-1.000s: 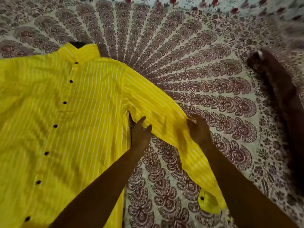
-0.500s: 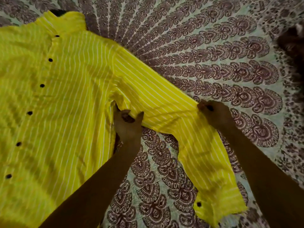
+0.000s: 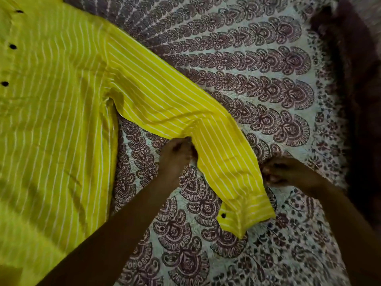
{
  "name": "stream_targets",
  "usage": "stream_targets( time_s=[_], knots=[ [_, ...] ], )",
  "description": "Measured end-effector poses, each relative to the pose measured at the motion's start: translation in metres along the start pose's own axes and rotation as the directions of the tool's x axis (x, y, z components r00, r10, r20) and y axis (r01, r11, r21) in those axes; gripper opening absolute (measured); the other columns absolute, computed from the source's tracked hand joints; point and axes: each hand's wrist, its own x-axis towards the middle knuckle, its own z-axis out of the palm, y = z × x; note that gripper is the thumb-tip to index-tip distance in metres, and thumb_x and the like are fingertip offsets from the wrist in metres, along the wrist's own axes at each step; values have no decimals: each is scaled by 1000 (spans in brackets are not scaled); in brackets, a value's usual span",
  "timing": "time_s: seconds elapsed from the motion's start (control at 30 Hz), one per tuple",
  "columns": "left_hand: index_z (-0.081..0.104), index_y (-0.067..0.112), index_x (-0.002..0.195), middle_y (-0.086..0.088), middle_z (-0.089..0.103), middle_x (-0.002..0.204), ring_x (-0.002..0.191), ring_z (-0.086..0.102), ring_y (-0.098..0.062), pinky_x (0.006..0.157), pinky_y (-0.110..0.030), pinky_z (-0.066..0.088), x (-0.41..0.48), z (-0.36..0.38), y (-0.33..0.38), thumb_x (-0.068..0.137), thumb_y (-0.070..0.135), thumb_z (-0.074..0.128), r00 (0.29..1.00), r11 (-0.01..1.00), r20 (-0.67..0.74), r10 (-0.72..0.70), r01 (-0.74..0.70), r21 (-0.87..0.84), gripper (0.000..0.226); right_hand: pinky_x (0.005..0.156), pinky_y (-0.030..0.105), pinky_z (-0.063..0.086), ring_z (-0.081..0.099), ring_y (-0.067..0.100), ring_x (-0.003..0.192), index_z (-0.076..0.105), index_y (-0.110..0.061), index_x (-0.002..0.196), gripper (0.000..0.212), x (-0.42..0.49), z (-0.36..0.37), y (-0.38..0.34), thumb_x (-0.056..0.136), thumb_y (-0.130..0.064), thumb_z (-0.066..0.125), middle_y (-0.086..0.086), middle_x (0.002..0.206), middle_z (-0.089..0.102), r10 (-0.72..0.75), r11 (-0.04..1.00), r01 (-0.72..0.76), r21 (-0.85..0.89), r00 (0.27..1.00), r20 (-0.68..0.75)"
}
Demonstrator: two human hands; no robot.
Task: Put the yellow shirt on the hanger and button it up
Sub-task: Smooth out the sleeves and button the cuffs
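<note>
Currently: yellow shirt (image 3: pixel 51 120) lies flat, front up, filling the left of the frame on the patterned sheet (image 3: pixel 268 79). Its sleeve (image 3: pixel 185 112) runs toward lower centre-right. Left hand (image 3: pixel 177 157) grip is pinched on the sleeve's lower edge, mid-frame. Right hand (image 3: pixel 282 172) grip is pinched on the opposite edge, just above the cuff (image 3: pixel 247 213).

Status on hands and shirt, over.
Left hand pinches sleeve, inner edge. Right hand pinches outer edge. Shirt flat on bedsheet. Dark cloth apart, right.
</note>
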Motion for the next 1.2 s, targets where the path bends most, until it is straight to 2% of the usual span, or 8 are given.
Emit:
stream_targets(
  time_s=[0.07,0.13,0.37,0.5,0.67,0.8,1.0,1.2],
  knots=[
    [52,16,79,3,64,65,47,60,-3,48,-19,48,-5,-3,4,96,14,46,992,996,-119,-32,22,-85,19,68,29,58,69,12,65,67,-13,81,70,-9,2,15,34,-61,86,3,70,71,-39,994,46,100,997,-68],
    [50,18,81,-2,61,74,52,61,-12,49,-20,50,-14,-2,7,97,25,44,993,991,-67,-101,94,-96,19,65,26,56,66,6,58,65,-11,91,33,-15,13,22,73,-35,77,-3,66,70,-75,989,85,121,994,-85],
    [60,19,101,-14,66,99,84,63,-26,76,-42,54,-41,19,-26,82,28,69,969,933,223,-105,19,359,23,62,17,51,67,1,66,71,-20,86,6,-27,44,32,81,-16,70,-6,79,72,-139,984,126,-122,985,-100],
    [57,9,102,-9,61,81,53,64,-8,49,-21,55,-48,15,-36,91,12,57,969,962,187,-158,109,250,11,61,21,51,65,3,61,67,-14,85,6,-35,33,42,82,-9,65,-8,66,71,-54,976,97,197,975,-215],
    [43,23,86,-7,61,75,62,64,-23,67,-36,52,-64,5,-53,79,19,71,993,929,-3,115,-107,355,29,61,18,43,57,6,71,65,-19,90,14,-40,31,59,79,-19,74,-10,75,63,-105,987,48,-155,916,-388],
    [47,8,116,-14,53,117,110,50,-31,95,-41,41,-87,-7,-58,79,13,65,736,336,290,612,-574,747,42,59,28,53,63,11,64,63,-12,110,33,-57,44,87,79,-17,73,9,92,65,-61,998,58,-19,894,-444],
    [38,19,139,-10,35,148,138,29,-32,114,-46,19,-89,14,-75,71,-3,32,243,-406,937,252,-852,330,72,57,25,45,57,4,53,61,-12,100,10,-59,69,112,90,-11,58,1,75,62,39,938,140,317,866,-499],
    [68,17,85,-10,70,102,103,64,-32,86,-44,52,-71,58,-68,55,19,84,227,-412,965,132,-873,261,34,46,20,46,58,6,47,60,-12,107,19,-58,67,103,91,-4,53,2,75,63,74,883,179,434,860,-505]
  ],
)
